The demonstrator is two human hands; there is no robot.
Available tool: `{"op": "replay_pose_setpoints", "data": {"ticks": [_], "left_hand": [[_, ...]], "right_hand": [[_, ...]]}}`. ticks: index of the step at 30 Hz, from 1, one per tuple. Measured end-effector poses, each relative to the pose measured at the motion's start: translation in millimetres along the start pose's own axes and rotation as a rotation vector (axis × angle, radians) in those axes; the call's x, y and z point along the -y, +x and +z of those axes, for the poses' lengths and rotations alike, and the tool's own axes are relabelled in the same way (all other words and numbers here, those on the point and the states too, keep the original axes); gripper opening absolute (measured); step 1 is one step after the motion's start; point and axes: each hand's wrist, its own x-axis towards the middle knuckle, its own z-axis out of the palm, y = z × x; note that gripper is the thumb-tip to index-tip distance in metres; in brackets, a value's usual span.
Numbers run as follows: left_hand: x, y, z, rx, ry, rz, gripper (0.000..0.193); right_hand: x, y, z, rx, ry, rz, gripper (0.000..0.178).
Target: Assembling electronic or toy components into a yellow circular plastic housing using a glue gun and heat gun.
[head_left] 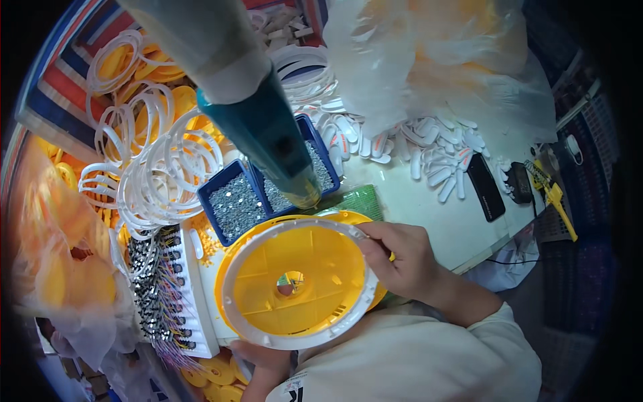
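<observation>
A round yellow plastic housing point(261, 258) with a hole in its middle is tilted in front of me, and a white plastic ring point(295, 342) lies around its face. My right hand point(407, 262) pinches the ring and housing at the upper right rim. At the lower left, my left hand point(262, 362) grips the same rim from below; some of its fingers are hidden. Another yellow round edge point(358, 216) shows behind the ring. Just beyond hangs a teal powered screwdriver point(268, 144), its lower end over a blue divided tray point(221, 177) of small metal screws.
White rings point(157, 177) and yellow parts are heaped at the left. Wired components point(157, 288) lie on a white rack beside them. White strips point(439, 151), a black phone point(485, 187) and a yellow tool point(554, 201) are at the right. Plastic bags point(435, 60) fill the back.
</observation>
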Motion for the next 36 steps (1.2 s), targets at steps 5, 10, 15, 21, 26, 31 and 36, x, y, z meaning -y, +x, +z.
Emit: {"op": "replay_pose_setpoints", "data": {"ticks": [5, 10, 15, 21, 26, 31, 36], "left_hand": [[5.1, 20.4, 24.6, -0.047, -0.035, -0.017, 0.076], [6.6, 7.8, 22.6, -0.041, -0.087, -0.057, 0.074], [2.1, -24.8, -1.3, -0.057, -0.14, -0.099, 0.073], [-2.3, -15.5, 2.2, -0.124, -0.223, -0.104, 0.073], [-4.1, -9.2, 1.9, -0.204, -0.271, -0.098, 0.073], [-7.5, -0.1, -5.1, -0.137, -0.234, -0.087, 0.072], [-2.0, -1.0, -10.2, -0.128, -0.242, -0.076, 0.067]], "right_hand": [[3.9, 13.5, 4.6, -0.072, -0.011, -0.055, 0.022], [3.9, 15.7, 6.8, 0.039, -0.203, -0.13, 0.03], [3.8, 15.0, 2.8, 0.065, -0.279, -0.096, 0.03], [8.6, 19.1, -1.7, 0.123, -0.064, 0.079, 0.026], [11.7, 15.5, -12.5, 0.523, 0.731, 0.661, 0.041], [9.5, 7.3, -9.4, 0.594, 0.867, 0.66, 0.055], [11.1, 4.1, -5.1, 0.571, 0.845, 0.692, 0.058]]}}
